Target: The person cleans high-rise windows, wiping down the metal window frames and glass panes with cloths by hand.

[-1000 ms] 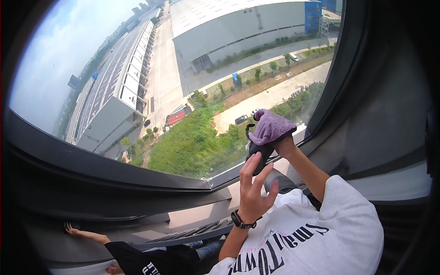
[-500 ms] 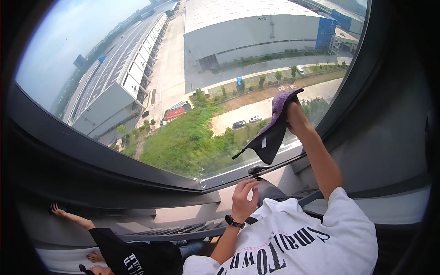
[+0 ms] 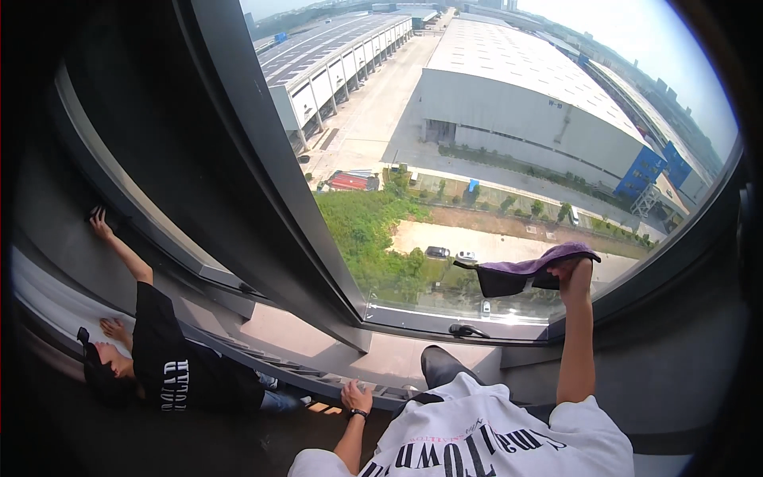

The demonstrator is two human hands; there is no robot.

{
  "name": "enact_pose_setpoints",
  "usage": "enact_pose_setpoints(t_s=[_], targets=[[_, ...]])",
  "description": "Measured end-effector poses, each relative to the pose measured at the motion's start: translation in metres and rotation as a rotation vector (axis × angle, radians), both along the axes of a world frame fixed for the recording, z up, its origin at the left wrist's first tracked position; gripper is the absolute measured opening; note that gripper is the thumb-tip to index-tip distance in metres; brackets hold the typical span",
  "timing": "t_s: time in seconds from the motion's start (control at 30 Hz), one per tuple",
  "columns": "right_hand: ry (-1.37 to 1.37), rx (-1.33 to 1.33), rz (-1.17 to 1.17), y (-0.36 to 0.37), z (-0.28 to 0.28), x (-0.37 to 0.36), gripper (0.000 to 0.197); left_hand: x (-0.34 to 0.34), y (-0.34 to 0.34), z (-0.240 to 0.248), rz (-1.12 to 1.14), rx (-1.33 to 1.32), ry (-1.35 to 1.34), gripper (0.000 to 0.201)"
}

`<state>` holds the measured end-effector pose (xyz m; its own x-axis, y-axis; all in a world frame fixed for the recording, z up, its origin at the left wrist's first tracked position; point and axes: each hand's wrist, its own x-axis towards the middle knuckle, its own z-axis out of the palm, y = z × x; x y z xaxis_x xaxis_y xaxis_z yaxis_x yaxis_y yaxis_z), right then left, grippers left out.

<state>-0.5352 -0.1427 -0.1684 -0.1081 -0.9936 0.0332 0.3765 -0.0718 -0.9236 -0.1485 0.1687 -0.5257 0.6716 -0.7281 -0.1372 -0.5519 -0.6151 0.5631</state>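
My right hand (image 3: 579, 278), arm stretched out, holds a cleaning cloth (image 3: 520, 270) in front of the large window pane (image 3: 413, 230). The cloth is purple on one side and black on the other, and its free corner trails to the left. Part of my fingers is hidden by it. Low in the middle, my left hand (image 3: 355, 395) has its fingers curled over the dark handrail (image 3: 318, 385). A black watch sits on that wrist.
A black window handle (image 3: 469, 331) sticks up from the lower frame. A thick dark mullion (image 3: 270, 159) stands to the left. Another person in a black shirt (image 3: 179, 346) is further left, one hand at the wall by a window frame. Buildings show outside.
My view has swung to the right. My right hand and the cloth have moved lower and to the right; my left hand has come down from in front of my chest to the handrail.
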Motion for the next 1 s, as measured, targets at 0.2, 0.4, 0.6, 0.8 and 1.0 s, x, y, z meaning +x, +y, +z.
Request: enact_pose_setpoints(t_s=[0.2, 0.4, 0.6, 0.8, 1.0], targets=[[0.478, -0.188, 0.226, 0.018, 0.032, 0.172, 0.02, -0.019, 0.037, -0.011, -0.078, 0.14, -0.076, 0.05], [0.147, -0.121, 0.089, -0.001, 0.009, 0.107, 0.035, -0.022, 0.012, 0.001, 0.028, 0.246, -0.075, 0.044], [0.064, -0.152, 0.093, -0.01, -0.013, 0.072, 0.034, -0.002, 0.008, -0.005, 0.062, 0.223, -0.127, 0.035], [0.114, -0.093, 0.054, 0.02, 0.035, 0.15, 0.032, 0.004, 0.01, -0.002, -0.018, 0.347, -0.122, 0.039], [0.395, -0.355, 0.134, 0.014, 0.026, 0.195, 0.022, -0.004, -0.005, -0.003, 0.016, 0.368, -0.042, 0.042]])
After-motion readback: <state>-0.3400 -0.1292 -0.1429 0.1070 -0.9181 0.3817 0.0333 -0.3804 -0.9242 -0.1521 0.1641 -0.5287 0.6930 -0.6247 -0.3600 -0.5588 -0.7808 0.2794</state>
